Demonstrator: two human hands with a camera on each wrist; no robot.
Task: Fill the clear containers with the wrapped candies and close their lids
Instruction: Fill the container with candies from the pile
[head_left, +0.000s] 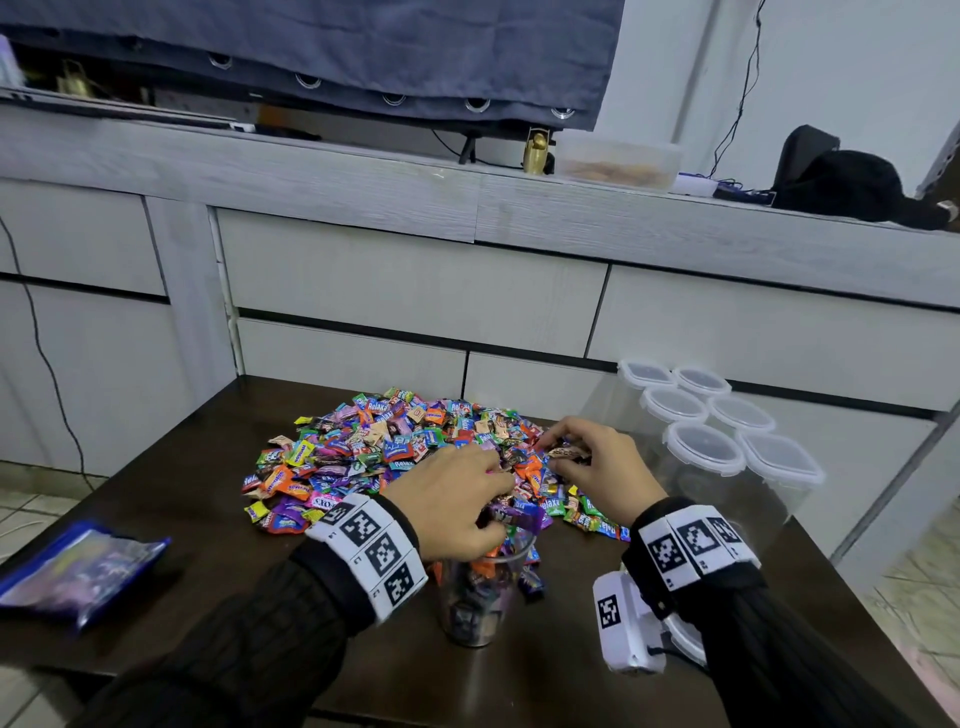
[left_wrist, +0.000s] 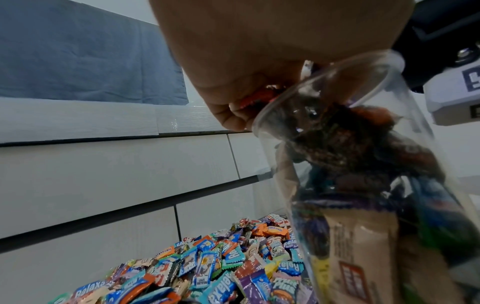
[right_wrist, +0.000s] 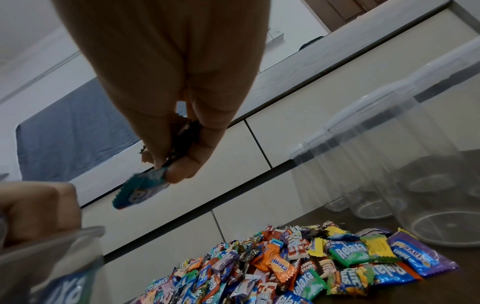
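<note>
A big heap of wrapped candies (head_left: 405, 447) (left_wrist: 207, 271) (right_wrist: 298, 273) covers the middle of the dark table (head_left: 171, 467). An open clear container (head_left: 480, 592) (left_wrist: 363, 164), partly filled with candies, stands at the heap's near edge. My left hand (head_left: 452, 501) (left_wrist: 246, 86) hovers over its mouth, fingers curled round a bunch of candies with an orange one showing. My right hand (head_left: 587, 462) (right_wrist: 176, 156) is above the heap's right side and pinches a few candies, a blue one dangling.
Several empty clear containers with closed lids (head_left: 717, 415) (right_wrist: 389, 174) stand at the table's right back. A blue plastic bag (head_left: 78, 571) lies at the left edge. A grey drawer cabinet (head_left: 415, 280) runs behind the table.
</note>
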